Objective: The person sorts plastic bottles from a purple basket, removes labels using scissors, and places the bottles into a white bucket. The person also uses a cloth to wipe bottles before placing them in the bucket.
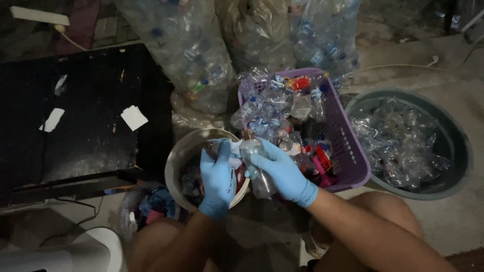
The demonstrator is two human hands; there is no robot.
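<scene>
A clear plastic bottle [256, 168] is gripped in the right hand [283, 174] above the metal bowl [182, 156]. Its white label [233, 151] is pinched by the left hand [218, 182], partly peeled. The purple basket [348, 151] is judged still full of labelled bottles; the round tub [454, 151] holds stripped ones.

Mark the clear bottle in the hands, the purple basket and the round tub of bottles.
clear bottle [258, 174], head view, on its body below the right hand
purple basket [353, 156], head view, on its right wall
round tub [456, 136], head view, on its right rim
</scene>
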